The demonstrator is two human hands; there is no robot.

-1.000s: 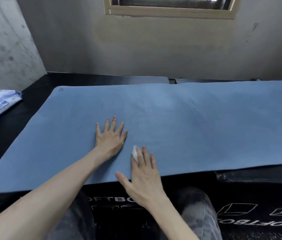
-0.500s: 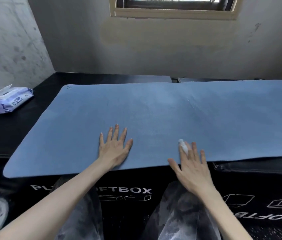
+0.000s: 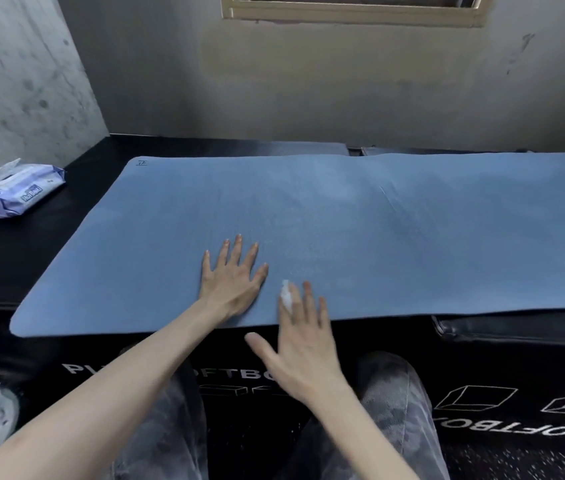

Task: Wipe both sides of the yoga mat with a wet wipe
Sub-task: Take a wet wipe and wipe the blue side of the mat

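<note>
A blue yoga mat (image 3: 378, 230) lies spread flat across a long black padded bench (image 3: 31, 258), and it fills the middle of the view from the left rounded corner out past the right edge. Its near edge hangs just over the front of the bench, above black panels printed with white lettering and box outlines (image 3: 475, 398). Behind the bench stands a stained grey wall (image 3: 309, 91), with the lower frame of a window (image 3: 350, 12) at the top.

The left hand (image 3: 231, 278) lies flat on the mat near its front edge, fingers straight and spread, palm down, pressing on the blue surface. Just beside it, to the right, the right hand (image 3: 303, 341) reaches over the front edge with its fingers straight and laid on the mat, thumb stuck out to the left over the black panel below. Under those fingers sits a small white wet wipe (image 3: 286, 296), bunched up, showing beside the index finger and touching the mat. The two hands are close together but do not touch.

Over on the far left, well apart from the hands, a pale purple pack of wet wipes (image 3: 14, 194) rests on the bare black bench top beside the mat's left end. Its top flap looks crumpled open. A tiny dark mark (image 3: 141, 163) sits at the mat's far left corner.
</note>
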